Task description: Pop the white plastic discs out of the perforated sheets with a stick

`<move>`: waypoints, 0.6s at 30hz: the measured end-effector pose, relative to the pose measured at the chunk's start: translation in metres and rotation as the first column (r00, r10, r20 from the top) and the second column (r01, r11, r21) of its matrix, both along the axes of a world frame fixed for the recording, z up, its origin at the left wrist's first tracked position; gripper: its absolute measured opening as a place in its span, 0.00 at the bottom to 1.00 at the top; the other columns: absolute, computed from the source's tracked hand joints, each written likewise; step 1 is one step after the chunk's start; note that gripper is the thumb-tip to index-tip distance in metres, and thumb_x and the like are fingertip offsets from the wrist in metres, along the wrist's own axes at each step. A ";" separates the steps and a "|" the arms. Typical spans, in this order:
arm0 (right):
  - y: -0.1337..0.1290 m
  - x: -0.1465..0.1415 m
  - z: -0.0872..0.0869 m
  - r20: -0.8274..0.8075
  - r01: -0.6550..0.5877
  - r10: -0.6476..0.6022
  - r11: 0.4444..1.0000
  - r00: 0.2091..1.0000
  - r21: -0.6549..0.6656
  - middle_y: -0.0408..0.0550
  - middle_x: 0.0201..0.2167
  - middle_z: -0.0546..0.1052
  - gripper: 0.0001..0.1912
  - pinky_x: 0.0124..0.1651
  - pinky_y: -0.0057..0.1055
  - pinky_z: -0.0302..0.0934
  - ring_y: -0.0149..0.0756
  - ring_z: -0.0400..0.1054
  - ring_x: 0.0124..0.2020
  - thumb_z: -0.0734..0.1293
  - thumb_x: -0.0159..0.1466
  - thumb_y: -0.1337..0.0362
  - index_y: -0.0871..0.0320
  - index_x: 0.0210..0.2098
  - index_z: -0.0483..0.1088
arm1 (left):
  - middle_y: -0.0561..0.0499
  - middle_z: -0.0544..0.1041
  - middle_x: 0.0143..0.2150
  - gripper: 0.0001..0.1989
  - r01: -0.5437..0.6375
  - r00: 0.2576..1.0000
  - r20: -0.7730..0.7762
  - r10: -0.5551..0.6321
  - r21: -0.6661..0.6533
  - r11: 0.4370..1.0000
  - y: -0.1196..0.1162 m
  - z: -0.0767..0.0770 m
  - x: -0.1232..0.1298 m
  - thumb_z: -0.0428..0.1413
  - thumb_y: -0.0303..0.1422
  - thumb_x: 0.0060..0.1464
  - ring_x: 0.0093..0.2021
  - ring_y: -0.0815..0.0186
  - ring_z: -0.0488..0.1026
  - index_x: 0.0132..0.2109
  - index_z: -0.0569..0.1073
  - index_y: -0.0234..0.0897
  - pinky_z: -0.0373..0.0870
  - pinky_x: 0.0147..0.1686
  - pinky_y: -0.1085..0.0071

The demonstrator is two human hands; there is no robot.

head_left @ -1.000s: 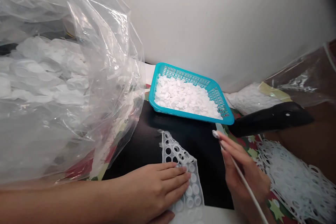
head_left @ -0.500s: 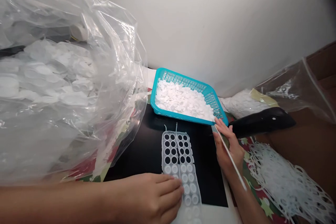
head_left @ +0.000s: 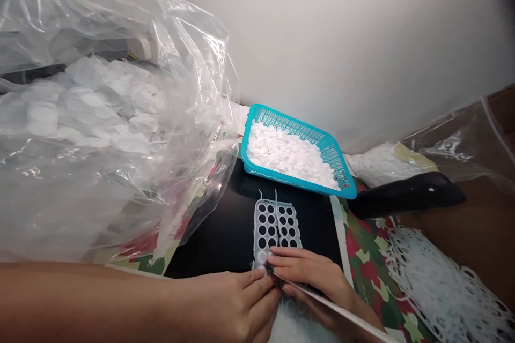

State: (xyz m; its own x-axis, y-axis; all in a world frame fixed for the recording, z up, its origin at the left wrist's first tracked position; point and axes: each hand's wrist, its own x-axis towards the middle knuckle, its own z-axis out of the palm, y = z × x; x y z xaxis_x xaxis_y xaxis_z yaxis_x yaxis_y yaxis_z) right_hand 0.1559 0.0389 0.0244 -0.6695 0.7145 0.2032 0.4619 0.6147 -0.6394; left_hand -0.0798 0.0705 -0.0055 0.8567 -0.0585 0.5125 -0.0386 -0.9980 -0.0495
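Perforated sheet (head_left: pixel 277 222): lies on the black board in front of the person; the far rows are open round holes showing black, while round white pieces fill the places visible by the fingertips; the near end is partly covered by both hands.
Left hand (head_left: pixel 241 305): rests over the left side of the sheet, fingers together and slightly bent, tips against it; from where I stand I cannot tell whether they pinch it or only press.
Right hand (head_left: pixel 322 281): fingers closed around a slim white stick (head_left: pixel 341 313), long fingertips reaching over the sheet beside the left ones.
Stick: slants from the lower right toward the sheet; its far end sits just beside the left fingertips, exact contact unclear.
Blue basket (head_left: pixel 289 183): stands beyond the sheet, toward the wall (head_left: pixel 322 37), heaped with small white discs (head_left: pixel 287 153).
Black board (head_left: pixel 221 246): under the sheet, on the table (head_left: pixel 364 265), whose covering is patterned red and green.
Clear bag (head_left: pixel 205 59): large, at the left, with translucent white pieces (head_left: pixel 92 102) inside.
Ring-holed scraps (head_left: pixel 446 284): piled at the right.
Black object (head_left: pixel 406 193): elongated, near the basket's right corner.
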 end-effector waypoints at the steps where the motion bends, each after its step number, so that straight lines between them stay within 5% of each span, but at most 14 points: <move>1: 0.001 0.000 -0.001 0.005 -0.013 0.013 1.000 1.000 0.009 0.53 0.50 0.78 0.16 0.59 0.36 0.66 0.38 0.69 0.57 0.63 0.66 0.73 0.62 0.53 0.67 | 0.39 0.76 0.50 0.16 0.000 1.000 -0.005 0.000 -0.007 1.000 0.000 0.000 0.000 0.47 0.28 0.59 0.47 0.54 0.74 0.48 0.76 0.27 0.69 0.55 0.62; 11: -0.005 -0.009 -0.003 0.331 -0.070 -0.038 0.948 0.943 0.309 0.49 0.57 0.73 0.14 0.60 0.28 0.65 0.33 0.64 0.61 0.57 0.72 0.71 0.60 0.52 0.69 | 0.41 0.76 0.37 0.12 -0.002 0.996 -0.092 -0.007 -0.095 0.996 -0.002 0.002 0.004 0.51 0.27 0.55 0.39 0.56 0.74 0.43 0.76 0.29 0.71 0.50 0.61; 18: -0.007 -0.015 0.001 0.268 -0.062 -0.058 0.906 0.962 0.418 0.60 0.51 0.76 0.15 0.61 0.32 0.64 0.38 0.64 0.61 0.53 0.72 0.73 0.71 0.50 0.68 | 0.39 0.77 0.44 0.15 0.002 0.995 -0.096 -0.010 -0.074 0.997 -0.001 0.001 0.003 0.50 0.29 0.55 0.46 0.52 0.75 0.46 0.76 0.27 0.70 0.52 0.59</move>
